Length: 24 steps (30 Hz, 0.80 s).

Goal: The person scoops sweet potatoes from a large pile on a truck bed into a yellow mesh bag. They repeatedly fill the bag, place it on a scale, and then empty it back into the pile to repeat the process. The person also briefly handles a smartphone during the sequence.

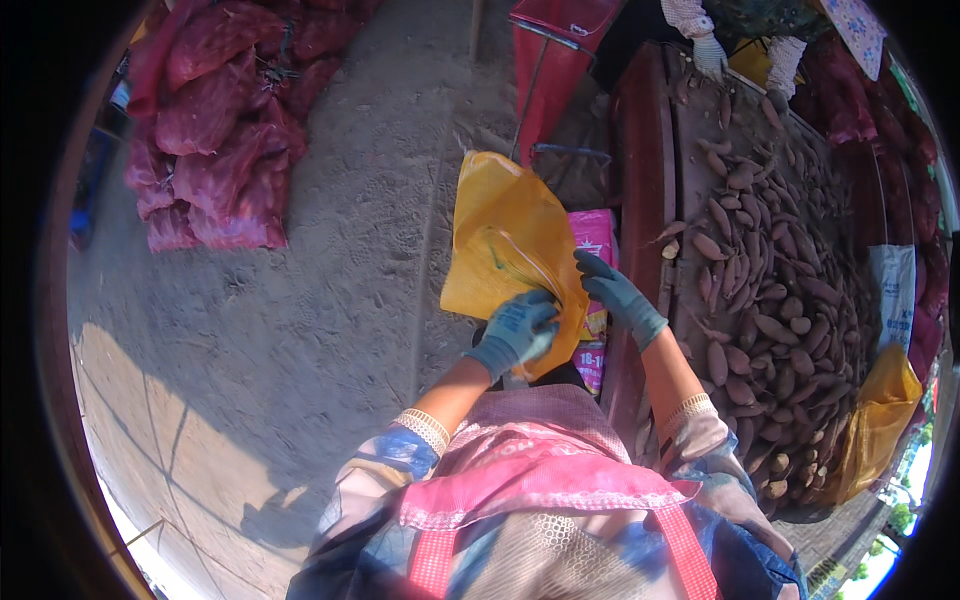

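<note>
A yellow woven sack (506,232) hangs in front of my body, its upper end spread wide and its lower end creased. My left hand (521,330), in a blue-grey work glove, is shut on the sack near its folded, stitched edge, with the fingers curled into the fabric. On the sack's right side is my right hand (619,296), gloved alike, its fingertips at the yellow edge. Whether those fingers grip the fabric cannot be seen. Just right of my right forearm, many sweet potatoes (757,262) lie heaped on a dark sorting table (690,150).
Filled red mesh sacks (217,142) are stacked at the far left. A red mesh bag (529,90) hangs on a metal frame ahead. Printed pink bags (596,225) stand against the table's red side (634,225). Another person's gloved hand (709,56) reaches over the table's far end.
</note>
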{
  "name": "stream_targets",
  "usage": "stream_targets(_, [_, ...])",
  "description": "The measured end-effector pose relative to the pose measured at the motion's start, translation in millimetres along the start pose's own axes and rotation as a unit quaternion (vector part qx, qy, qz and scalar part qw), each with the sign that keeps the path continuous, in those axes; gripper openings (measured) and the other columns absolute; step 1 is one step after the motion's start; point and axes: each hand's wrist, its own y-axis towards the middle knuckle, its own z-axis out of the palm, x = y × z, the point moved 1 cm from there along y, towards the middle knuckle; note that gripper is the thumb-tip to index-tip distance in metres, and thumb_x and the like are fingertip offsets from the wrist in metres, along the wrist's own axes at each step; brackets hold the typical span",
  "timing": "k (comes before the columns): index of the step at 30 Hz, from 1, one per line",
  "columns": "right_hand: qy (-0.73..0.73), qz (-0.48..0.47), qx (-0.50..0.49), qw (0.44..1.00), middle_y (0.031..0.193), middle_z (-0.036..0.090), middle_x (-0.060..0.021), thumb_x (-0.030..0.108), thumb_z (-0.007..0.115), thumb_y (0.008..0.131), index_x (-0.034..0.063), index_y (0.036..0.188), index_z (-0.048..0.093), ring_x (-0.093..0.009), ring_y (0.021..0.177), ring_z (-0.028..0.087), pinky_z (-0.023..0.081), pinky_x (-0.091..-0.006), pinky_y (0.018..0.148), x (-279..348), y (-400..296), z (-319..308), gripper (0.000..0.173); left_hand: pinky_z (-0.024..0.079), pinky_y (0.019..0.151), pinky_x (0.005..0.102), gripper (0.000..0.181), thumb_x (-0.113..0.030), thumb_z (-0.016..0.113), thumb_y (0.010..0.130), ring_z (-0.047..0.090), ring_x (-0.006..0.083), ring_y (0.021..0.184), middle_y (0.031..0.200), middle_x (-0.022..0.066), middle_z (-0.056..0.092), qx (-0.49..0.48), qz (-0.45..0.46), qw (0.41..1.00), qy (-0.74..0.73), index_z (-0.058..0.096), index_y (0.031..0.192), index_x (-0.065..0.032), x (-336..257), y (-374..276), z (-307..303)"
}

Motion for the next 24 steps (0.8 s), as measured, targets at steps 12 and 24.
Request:
stream_targets(12, [0.077,0.051,-0.114,0.989,0.102,0.063,-0.0097,0.046,0.069,0.084,0.0022,0.122,0.057,-0.018,0.097,0.058,0.049,-0.0294,0.08,-48,10,-33,0.059,0.041,0.096,0.0446,0.033,-0.02,0.069,0.073,0.052,0.0333,0.109,0.122,0.0098,0.055,0.01,0.068,0.995,0.077,0.065,0.106,-0.0135,-47,14,47])
stream_targets(24, [-0.148,-0.08,-0.141,0.976,0.091,0.066,-0.0064,0.021,0.072,0.084,-0.0013,0.101,0.065,-0.013,0.083,0.06,0.049,-0.027,0.078,-9,-5,-55,0.029,0.049,0.084,0.0349,0.04,-0.024,0.072,0.083,0.059,0.0231,0.101,0.111,0.0138,0.058,-0.151,-0.155,0.963,-0.161,0.059,0.115,-0.0057,-39,77,38])
